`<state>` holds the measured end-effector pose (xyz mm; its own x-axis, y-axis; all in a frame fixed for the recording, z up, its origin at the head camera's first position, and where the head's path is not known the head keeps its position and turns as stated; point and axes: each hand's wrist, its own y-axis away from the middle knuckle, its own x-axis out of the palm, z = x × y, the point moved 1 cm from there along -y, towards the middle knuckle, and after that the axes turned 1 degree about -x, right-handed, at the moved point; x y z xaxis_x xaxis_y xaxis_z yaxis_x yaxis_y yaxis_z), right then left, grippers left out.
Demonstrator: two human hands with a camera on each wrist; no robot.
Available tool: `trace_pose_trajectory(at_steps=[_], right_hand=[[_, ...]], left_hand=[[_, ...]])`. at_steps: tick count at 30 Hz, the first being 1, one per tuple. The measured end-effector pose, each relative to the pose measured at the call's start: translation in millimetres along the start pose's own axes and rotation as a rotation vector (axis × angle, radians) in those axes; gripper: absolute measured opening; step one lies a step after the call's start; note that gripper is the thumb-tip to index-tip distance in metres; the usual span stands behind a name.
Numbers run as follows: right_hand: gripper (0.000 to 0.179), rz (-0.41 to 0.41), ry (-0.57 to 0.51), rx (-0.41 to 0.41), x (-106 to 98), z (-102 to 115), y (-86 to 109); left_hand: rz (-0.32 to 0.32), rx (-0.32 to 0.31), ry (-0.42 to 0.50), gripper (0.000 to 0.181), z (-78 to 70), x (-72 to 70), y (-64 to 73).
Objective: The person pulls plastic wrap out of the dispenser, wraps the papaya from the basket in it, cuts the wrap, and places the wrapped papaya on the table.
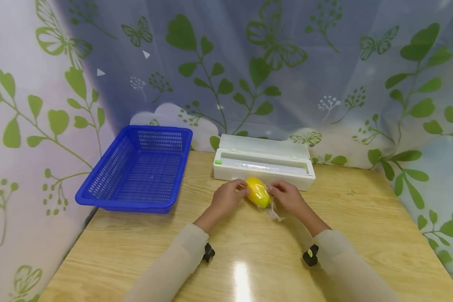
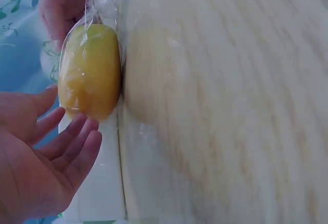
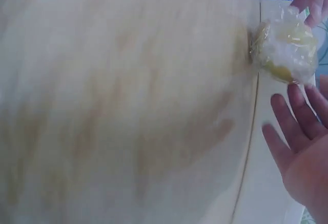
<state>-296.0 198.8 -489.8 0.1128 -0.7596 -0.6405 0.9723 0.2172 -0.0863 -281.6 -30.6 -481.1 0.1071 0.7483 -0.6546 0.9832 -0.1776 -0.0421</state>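
Observation:
A yellow oval fruit wrapped in clear plastic film lies between the two hands, close in front of a white box. Loose film bunches at its near right end. My left hand is at the fruit's left end; in the left wrist view its fingers are spread and relaxed, the tips right at the wrapped end. At the other end is my right hand. The right wrist view shows its fingers extended, tips at the crumpled film; its thumb is mostly out of frame.
Behind the fruit stands the long white box, lid raised, with a roll of film inside. To the left sits a blue plastic basket. A patterned curtain hangs along the back and sides of the wooden table.

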Motion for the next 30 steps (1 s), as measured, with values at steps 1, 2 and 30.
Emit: trace_pose_trajectory(at_steps=[1,2,30], right_hand=[[0.028,-0.002,-0.024,-0.009,1.7,-1.4,-0.6],[0.026,-0.003,-0.039,-0.018,3.3,-2.7,-0.7],[0.043,-0.034,-0.061,-0.125,18.2,12.2,33.4]], left_hand=[[-0.001,-0.002,0.047,0.029,1.6,0.1,-0.1],[0.000,-0.004,0.095,0.028,3.3,0.5,-0.1],[0.093,-0.030,0.382,0.046,13.7,14.1,1.8]])
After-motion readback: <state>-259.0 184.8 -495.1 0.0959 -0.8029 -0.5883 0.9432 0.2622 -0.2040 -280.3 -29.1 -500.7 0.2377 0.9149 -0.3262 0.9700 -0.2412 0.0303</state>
